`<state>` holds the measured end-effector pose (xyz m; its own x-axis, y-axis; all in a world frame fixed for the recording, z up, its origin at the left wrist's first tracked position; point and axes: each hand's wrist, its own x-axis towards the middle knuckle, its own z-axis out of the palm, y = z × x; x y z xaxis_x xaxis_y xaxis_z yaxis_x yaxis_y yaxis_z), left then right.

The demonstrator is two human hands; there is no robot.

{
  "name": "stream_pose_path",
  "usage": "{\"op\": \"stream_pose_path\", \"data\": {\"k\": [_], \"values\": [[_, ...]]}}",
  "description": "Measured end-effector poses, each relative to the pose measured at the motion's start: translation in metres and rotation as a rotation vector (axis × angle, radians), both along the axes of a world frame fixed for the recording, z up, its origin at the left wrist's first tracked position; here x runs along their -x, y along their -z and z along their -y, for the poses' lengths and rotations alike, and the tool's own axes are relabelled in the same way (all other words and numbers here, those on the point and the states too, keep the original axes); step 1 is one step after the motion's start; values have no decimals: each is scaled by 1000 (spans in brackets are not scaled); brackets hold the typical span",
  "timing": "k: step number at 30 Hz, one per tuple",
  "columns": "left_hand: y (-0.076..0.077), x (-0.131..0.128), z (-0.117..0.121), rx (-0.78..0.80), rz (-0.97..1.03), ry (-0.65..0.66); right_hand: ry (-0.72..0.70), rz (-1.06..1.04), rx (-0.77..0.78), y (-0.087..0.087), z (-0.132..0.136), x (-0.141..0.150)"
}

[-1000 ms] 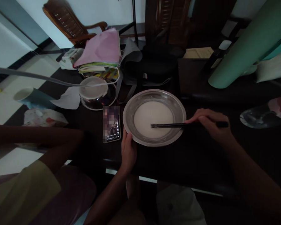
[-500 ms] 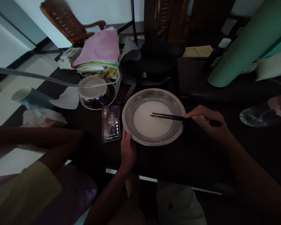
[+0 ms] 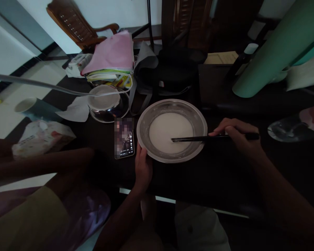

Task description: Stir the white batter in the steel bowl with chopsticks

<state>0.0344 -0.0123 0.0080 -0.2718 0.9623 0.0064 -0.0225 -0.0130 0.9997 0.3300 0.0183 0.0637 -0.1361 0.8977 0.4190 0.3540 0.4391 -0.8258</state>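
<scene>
A wide metal bowl (image 3: pixel 199 116) stands on the dark table, with a smooth white liquid (image 3: pixel 164 130) in its bottom. My left hand (image 3: pixel 143 169) grips the bowl's near-left rim, thumb on the edge. To the right of the bowl, my right hand (image 3: pixel 237 134) is closed around a pair of black chopsticks (image 3: pixel 191 139). They reach over the right rim, close together, and their tips dip into the liquid near its middle. Just left of the bowl lies a lit phone (image 3: pixel 124 139).
Behind the phone sits a shiny metal pot (image 3: pixel 108 109) below a pile with a pink folder (image 3: pixel 112 52). A black bag (image 3: pixel 175 69) lies behind the bowl. Another person's arm (image 3: pixel 54 162) rests at left. A green cylinder (image 3: pixel 267 59) and a clear bottle (image 3: pixel 285 130) are at right.
The chopsticks' tips have moved toward me and slightly right in the liquid, and the two sticks have come together. My left hand and the bowl have stayed put. The other person's arm has shifted down.
</scene>
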Motion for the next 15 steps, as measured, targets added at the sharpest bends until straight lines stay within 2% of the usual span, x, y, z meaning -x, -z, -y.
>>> {"op": "stream_pose_path", "data": {"k": [2,4,9,13,15], "values": [[3,1,0,-27,10,-1,-87,51,-3,0,0,2],[4,0,-1,-21,89,8,-99,88,-24,0,-1,3],[-2,-5,-2,36,223,7,65,-13,-4,-3,1,1],[-6,-6,-2,42,241,11,-83,52,13,-2,-1,2],[-6,-6,-3,34,228,12,-70,76,-10,-1,-1,2]]}}
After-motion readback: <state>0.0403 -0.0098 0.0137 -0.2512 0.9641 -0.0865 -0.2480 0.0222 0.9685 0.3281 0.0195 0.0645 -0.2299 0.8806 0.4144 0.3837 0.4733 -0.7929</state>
